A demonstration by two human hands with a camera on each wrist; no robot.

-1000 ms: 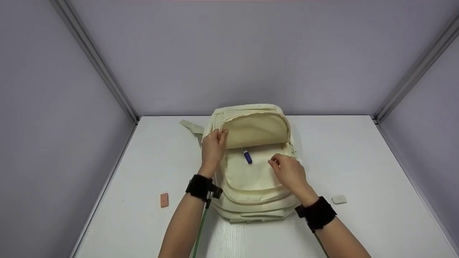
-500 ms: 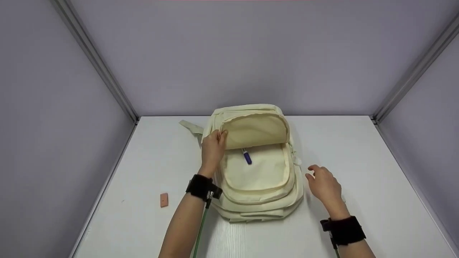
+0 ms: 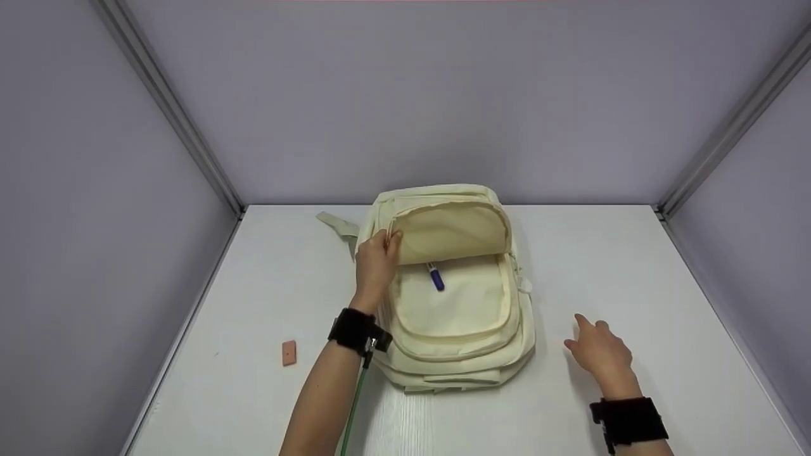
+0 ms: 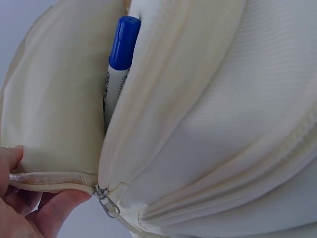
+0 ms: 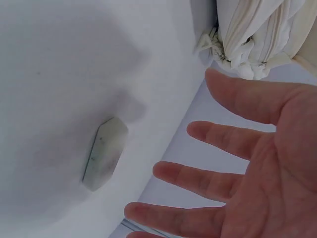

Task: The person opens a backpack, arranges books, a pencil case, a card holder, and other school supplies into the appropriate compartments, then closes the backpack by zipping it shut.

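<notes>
A cream backpack (image 3: pixel 456 316) lies flat on the white table (image 3: pixel 266 291) with its front pocket open. A blue-capped marker (image 3: pixel 436 277) pokes out of that pocket, seen close in the left wrist view as the marker (image 4: pixel 118 64). My left hand (image 3: pixel 386 240) pinches the pocket's zipper edge and holds the flap up; its fingers (image 4: pixel 34 210) sit by the zipper pull (image 4: pixel 105 201). My right hand (image 3: pixel 586 329) hovers open over the table to the right of the backpack. Under my right hand (image 5: pixel 168 168) lies a white eraser (image 5: pixel 105 153), untouched.
An orange eraser (image 3: pixel 289 353) lies on the table to the left of my left forearm. A loose backpack strap (image 3: pixel 336 225) trails off at the back left. Lilac walls close the table in on three sides.
My right hand has left the backpack's pocket and moved right and toward me, over the white eraser. The left hand still holds the flap in the same place.
</notes>
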